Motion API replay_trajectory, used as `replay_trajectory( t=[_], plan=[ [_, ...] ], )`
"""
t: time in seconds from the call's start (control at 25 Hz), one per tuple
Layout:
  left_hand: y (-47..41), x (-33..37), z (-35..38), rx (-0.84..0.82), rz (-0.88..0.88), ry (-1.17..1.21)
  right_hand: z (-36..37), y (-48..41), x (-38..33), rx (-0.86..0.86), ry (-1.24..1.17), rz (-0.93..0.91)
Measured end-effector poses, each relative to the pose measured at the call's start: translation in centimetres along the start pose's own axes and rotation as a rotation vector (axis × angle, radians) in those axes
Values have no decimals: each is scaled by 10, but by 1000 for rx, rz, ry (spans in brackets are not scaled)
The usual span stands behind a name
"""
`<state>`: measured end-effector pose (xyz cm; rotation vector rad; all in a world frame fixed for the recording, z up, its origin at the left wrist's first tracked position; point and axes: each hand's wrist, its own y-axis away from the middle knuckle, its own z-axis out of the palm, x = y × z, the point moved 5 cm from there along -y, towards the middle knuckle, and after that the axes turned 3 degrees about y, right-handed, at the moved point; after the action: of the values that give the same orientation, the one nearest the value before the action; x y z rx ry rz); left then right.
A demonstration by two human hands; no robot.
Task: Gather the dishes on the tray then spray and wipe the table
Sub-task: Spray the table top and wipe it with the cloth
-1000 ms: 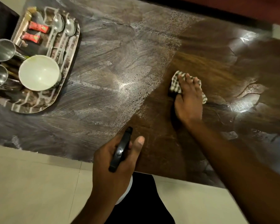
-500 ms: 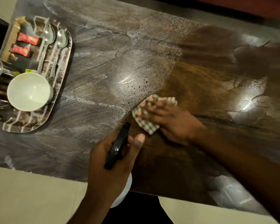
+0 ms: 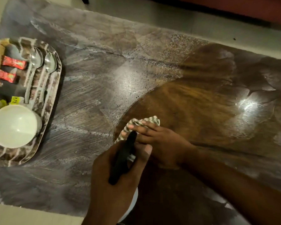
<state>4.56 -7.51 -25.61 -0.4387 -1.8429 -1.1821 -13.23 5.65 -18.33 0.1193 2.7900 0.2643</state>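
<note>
— In the head view, what were your hands doing?

— Your right hand point(image 3: 159, 142) pressed flat, fingers point(image 3: 136, 127) spread, on the checked cloth point(image 3: 144, 121), which lay on the table point(image 3: 201, 111) under and just past those fingertips. Your left hand point(image 3: 117, 179) was clenched around the spray bottle point(image 3: 122, 158), thumb up beside its black head, whose tip overlapped your right fingers.

— And the dishes?

— Well apart to the left of your fingers sat the tray point(image 3: 55, 88), holding a white bowl point(image 3: 13, 125), two spoons point(image 3: 49, 65) and two red sachets point(image 3: 13, 62). Left of the cloth the tabletop was streaked and speckled; right of it, darker and glossy.
</note>
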Motion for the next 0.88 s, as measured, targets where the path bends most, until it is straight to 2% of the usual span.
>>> replay_trajectory(
  t=[0.04, 0.08, 0.12, 0.2, 0.24, 0.36, 0.4, 0.44, 0.48, 0.56, 0.6, 0.64, 0.68, 0.72, 0.76, 0.8, 0.88],
  plan=[
    [-3, 5, 0, 12, -33, 11, -7, 7, 24, -23, 23, -17],
    [-3, 31, 7, -12, -93, -14, -16, 13, 53, -19, 31, 57],
    [0, 81, 18, -35, -85, -80, -25, 21, 86, 25, 19, 200],
    [-11, 131, 36, 21, -64, -181, -50, 41, 151, 207, -62, 554],
    [-11, 147, 37, -7, -56, -186, -62, 50, 174, 312, -118, 745],
    [-21, 182, 43, 14, 60, -212, -73, 41, 192, 532, -242, 1238],
    [-17, 198, 42, -12, 100, -189, -72, 26, 180, 543, -265, 1284],
    [-14, 218, 43, -22, 185, -189, -68, 8, 162, 538, -261, 1227],
    [-13, 233, 43, -71, 242, -168, -61, -10, 140, 476, -208, 1074],
    [-21, 245, 45, -116, 250, -170, -59, -42, 80, 246, -173, 637],
    [-32, 240, 46, -138, 185, -187, -50, -44, 67, 120, -183, 436],
    [-44, 229, 47, -122, 125, -207, -48, -34, 74, 16, -277, 360],
    [-54, 222, 45, -88, 85, -216, -43, -20, 96, -44, -297, 350],
    [-61, 210, 45, -64, 32, -196, -46, -5, 120, -8, -237, 423],
    [-58, 214, 44, -57, 25, -196, -43, 14, 150, 38, -138, 554],
    [-51, 227, 43, -54, 87, -219, -50, 34, 179, 135, -105, 728],
    [-35, 249, 40, -52, 194, -241, -67, 67, 225, 364, -161, 1098]
  ],
)
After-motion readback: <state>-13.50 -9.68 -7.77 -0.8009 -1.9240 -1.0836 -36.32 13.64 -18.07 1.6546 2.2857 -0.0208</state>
